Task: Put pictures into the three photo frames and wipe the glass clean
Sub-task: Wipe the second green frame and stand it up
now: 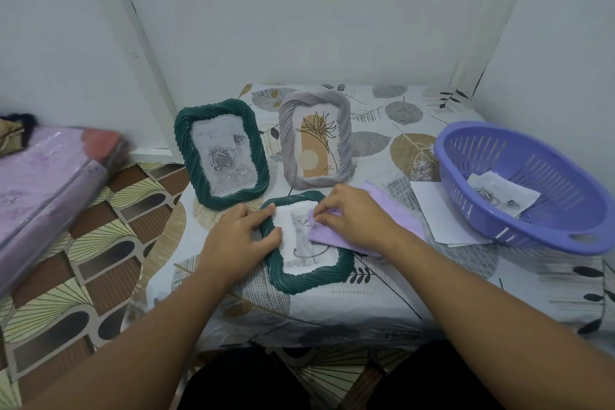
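A dark green frame (311,278) with a cat picture lies flat on the table in front of me. My left hand (238,236) holds its left edge, thumb on the rim. My right hand (354,216) pinches a lilac cloth (327,236) that lies on the frame's glass at the right. Behind it, a second green frame (222,153) with a rose picture stands tilted at the left. A grey frame (316,140) with a plant print stands at the right.
A purple plastic basket (522,190) with a loose rose picture inside sits at the right, over white sheets of paper (439,210). The low table has a leaf-patterned cover (382,296). A wrapped lilac bundle (43,186) lies on the floor at the left. Walls close in behind.
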Motion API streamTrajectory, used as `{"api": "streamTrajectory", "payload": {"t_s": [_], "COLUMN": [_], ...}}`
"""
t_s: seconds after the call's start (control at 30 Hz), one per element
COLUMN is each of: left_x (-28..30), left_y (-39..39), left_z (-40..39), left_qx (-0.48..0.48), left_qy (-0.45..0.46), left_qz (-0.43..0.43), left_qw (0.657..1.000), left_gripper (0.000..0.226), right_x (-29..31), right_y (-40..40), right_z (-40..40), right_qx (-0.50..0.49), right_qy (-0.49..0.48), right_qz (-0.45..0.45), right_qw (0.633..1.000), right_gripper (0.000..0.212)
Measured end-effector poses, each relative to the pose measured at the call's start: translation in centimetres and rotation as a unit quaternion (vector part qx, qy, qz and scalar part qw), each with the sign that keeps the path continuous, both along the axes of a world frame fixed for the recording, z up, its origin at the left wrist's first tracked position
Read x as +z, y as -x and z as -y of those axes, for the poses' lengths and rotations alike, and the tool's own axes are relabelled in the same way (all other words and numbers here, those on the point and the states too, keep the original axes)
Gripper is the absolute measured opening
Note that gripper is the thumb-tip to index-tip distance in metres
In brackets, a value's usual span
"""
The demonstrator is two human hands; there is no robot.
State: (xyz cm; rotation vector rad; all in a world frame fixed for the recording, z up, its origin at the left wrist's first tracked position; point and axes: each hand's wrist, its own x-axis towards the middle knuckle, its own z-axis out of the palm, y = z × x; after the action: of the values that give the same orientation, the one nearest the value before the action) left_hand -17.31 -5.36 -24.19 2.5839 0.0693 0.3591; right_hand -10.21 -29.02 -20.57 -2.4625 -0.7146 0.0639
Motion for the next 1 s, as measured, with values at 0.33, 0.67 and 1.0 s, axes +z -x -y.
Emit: {"api": "streamTrajectory", "payload": {"t_s": [0.33, 0.67, 1.0], "left_x": [0.1, 0.1, 0.1], "left_y": [0.2, 0.1, 0.2], "left_z": [0.1, 0.1, 0.1], "left_qx": [0.007, 0.008, 0.004], "left_qy": [0.000, -0.002, 0.001], "left_qz": [-0.005, -0.005, -0.003], "left_qw": [1.000, 1.000, 1.000], "left_gripper": [0.054, 0.054, 0.054], "right_x": [-0.4, 0.1, 0.1], "right_y": [-0.1, -0.1, -0.1], "right_z": [-1.4, -1.8, -0.8], "right_qx": [-0.028, -0.037, -0.016], "right_qy": [-0.006, -0.005, 0.000], "right_qz": [0.011, 0.014, 0.010], "right_qw": [1.000, 0.999, 1.000], "right_gripper": [0.014, 0.015, 0.013]}}
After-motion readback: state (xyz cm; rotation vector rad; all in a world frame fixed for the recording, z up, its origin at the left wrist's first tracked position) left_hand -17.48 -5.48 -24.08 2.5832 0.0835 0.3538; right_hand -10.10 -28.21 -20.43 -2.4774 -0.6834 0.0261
